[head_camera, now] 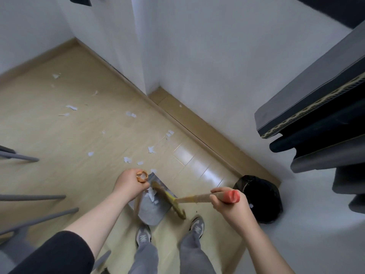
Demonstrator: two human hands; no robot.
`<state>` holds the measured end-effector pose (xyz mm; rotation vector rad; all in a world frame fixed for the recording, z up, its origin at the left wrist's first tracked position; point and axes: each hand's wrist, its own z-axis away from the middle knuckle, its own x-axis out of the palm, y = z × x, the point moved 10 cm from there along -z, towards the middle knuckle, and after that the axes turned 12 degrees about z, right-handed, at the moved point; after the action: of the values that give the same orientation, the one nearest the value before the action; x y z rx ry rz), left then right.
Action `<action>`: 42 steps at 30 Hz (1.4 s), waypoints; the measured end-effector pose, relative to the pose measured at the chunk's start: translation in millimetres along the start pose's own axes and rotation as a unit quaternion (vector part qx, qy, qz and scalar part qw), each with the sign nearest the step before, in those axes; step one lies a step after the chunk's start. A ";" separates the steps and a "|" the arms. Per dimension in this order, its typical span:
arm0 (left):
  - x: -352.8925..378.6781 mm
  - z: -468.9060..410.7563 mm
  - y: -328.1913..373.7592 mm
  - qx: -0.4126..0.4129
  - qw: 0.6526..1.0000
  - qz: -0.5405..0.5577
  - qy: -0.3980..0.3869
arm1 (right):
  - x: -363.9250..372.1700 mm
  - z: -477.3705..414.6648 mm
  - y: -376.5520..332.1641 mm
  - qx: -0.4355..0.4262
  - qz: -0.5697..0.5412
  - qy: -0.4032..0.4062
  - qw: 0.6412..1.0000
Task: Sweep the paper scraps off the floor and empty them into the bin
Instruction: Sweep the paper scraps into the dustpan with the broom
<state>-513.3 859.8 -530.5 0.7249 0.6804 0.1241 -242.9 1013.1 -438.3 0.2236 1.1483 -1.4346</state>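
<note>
shoes (143, 236) stand at 6 o'clock on the wooden floor (59, 145). just ahead, the left hand (129, 184) grips the handle top of the grey dustpan (150, 210), and the right hand (227, 206) curls round the red-capped broom (193, 198), whose head lies along the pan's right side. a few paper scraps (152, 194) sit in the pan. the black bin (262, 200) stands at its 3 o'clock. more scraps lie scattered toward 11 o'clock.

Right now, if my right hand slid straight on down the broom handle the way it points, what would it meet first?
Your right hand would probably meet the broom head first, with the dustpan just beyond; depth is unclear.
</note>
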 end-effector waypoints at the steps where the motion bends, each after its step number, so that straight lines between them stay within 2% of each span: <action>1: -4.0 0.8 -3.0 0.000 1.000 0.003 0.002 | -4.2 5.7 -11.2 -0.010 -0.010 0.000 1.000; 10: -44.6 26.1 -39.7 -0.006 1.000 0.014 0.017 | -14.3 12.4 -55.0 -0.041 0.067 0.055 0.995; 15: -71.6 44.2 -59.1 -0.018 0.998 0.036 0.039 | -8.6 6.9 -80.2 -0.050 0.069 0.061 0.994; 26: -77.5 51.5 -92.8 -0.084 0.991 0.063 0.087 | 49.8 -51.2 -87.3 -0.036 0.075 0.015 0.996; 31: -69.9 36.8 -93.5 -0.092 0.990 0.070 0.085 | 84.1 -50.9 -104.9 -0.112 0.171 -0.072 0.976; 34: -74.1 30.7 -94.6 -0.093 0.989 0.073 0.085 | 64.4 -49.4 -115.2 -0.100 0.146 -0.069 0.982; 39: -87.2 30.8 -98.3 -0.082 0.990 0.080 0.086 | 27.5 -41.0 -116.2 -0.015 0.059 -0.030 0.998; 42: -96.7 37.5 -105.7 -0.083 0.988 0.096 0.087 | 28.4 -26.5 -140.0 -0.037 0.055 -0.026 0.997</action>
<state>-578.6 726.9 -527.2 0.6223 0.7557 0.4192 -380.5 983.9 -402.0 0.1927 1.1279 -1.2911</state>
